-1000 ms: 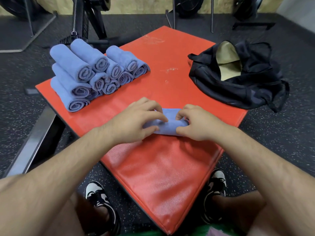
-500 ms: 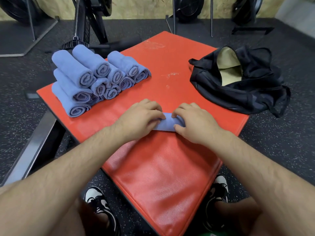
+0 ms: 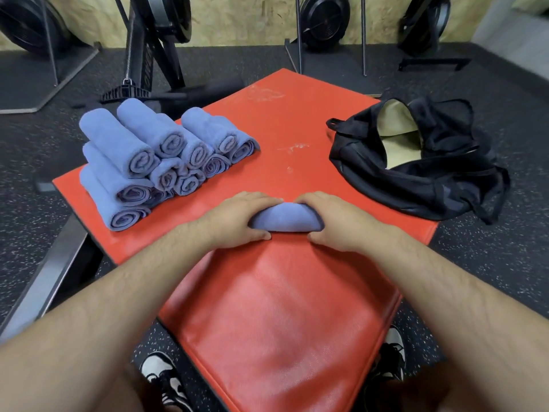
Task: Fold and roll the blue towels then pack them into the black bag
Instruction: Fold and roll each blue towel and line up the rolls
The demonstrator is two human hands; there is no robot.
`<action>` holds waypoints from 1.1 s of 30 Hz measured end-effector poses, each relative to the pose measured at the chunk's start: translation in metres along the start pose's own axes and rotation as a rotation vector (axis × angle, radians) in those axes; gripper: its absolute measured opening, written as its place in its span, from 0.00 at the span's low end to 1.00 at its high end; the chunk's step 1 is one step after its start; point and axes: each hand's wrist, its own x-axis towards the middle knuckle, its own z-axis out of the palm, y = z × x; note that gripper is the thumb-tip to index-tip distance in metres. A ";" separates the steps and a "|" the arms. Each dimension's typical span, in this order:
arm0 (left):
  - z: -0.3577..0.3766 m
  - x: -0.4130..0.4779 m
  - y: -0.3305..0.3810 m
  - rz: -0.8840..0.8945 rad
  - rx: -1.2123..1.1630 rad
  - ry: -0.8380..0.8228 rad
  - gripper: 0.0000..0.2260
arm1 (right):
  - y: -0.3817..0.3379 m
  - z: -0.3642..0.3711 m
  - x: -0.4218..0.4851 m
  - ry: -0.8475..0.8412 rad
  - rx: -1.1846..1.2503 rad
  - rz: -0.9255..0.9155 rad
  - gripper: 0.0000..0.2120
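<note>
**Both hands close on a rolled towel at the middle of a red pad**

A person grips a blue towel (image 3: 285, 219) in a tight roll near the centre of a red pad (image 3: 282, 316), seen from a head-worn camera. The left hand (image 3: 237, 217) curls round the roll's left end and the right hand (image 3: 337, 221) round its right end, with the fingers of each over the top and the thumbs tucked against the near side. The fingertips of the two hands almost meet above the towel, which lies across the pad, roughly level between the pad's left and right corners.

A stack of rolled towels (image 3: 154, 162), spiral ends facing the camera, sits in tiers by the pad's left corner, well apart from the hands. The black bag (image 3: 421, 179) slumps over the pad's far-right edge, its mouth gaping to show a pale lining; how much of it rests on the pad cannot be told.

The pad is raised above a dark speckled floor (image 3: 490, 248). Black-and-white trainers (image 3: 162, 374) show beneath its near edges. Dark gym machines (image 3: 154, 49) line the wall behind the pad's far corner.
</note>
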 end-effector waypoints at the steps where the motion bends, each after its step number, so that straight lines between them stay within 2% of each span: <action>1: 0.000 0.001 -0.001 -0.022 -0.002 -0.014 0.36 | 0.003 -0.002 0.003 0.017 0.034 -0.010 0.26; 4: -0.012 0.004 -0.001 -0.062 -0.139 0.021 0.35 | 0.006 -0.017 0.007 0.089 0.192 0.014 0.21; 10: -0.066 0.000 0.023 -0.132 -0.617 0.361 0.19 | 0.000 -0.057 0.009 0.418 0.565 0.024 0.22; 14: -0.081 -0.003 0.034 -0.138 -0.729 0.403 0.13 | -0.009 -0.067 0.003 0.420 0.757 -0.058 0.24; 18: -0.097 -0.015 0.038 -0.160 -0.841 0.362 0.19 | -0.015 -0.080 -0.001 0.373 0.903 -0.066 0.23; 21: -0.104 -0.021 0.041 -0.143 -0.957 0.436 0.19 | -0.020 -0.086 -0.005 0.315 1.071 -0.116 0.20; 23: -0.104 -0.021 0.041 -0.183 -0.984 0.504 0.22 | -0.028 -0.084 -0.006 0.342 1.127 -0.120 0.20; 25: -0.098 -0.018 0.043 -0.281 -0.887 0.603 0.25 | -0.035 -0.075 -0.004 0.483 1.053 -0.084 0.21; 27: -0.089 -0.016 0.046 -0.372 -0.705 0.725 0.24 | -0.040 -0.065 0.000 0.694 0.827 -0.049 0.21; 29: -0.081 -0.014 0.053 -0.361 -0.637 0.764 0.21 | -0.048 -0.057 0.002 0.851 0.597 -0.092 0.21; 33: -0.083 -0.014 0.069 -0.277 -0.957 0.714 0.23 | -0.063 -0.049 0.006 0.991 0.250 -0.297 0.20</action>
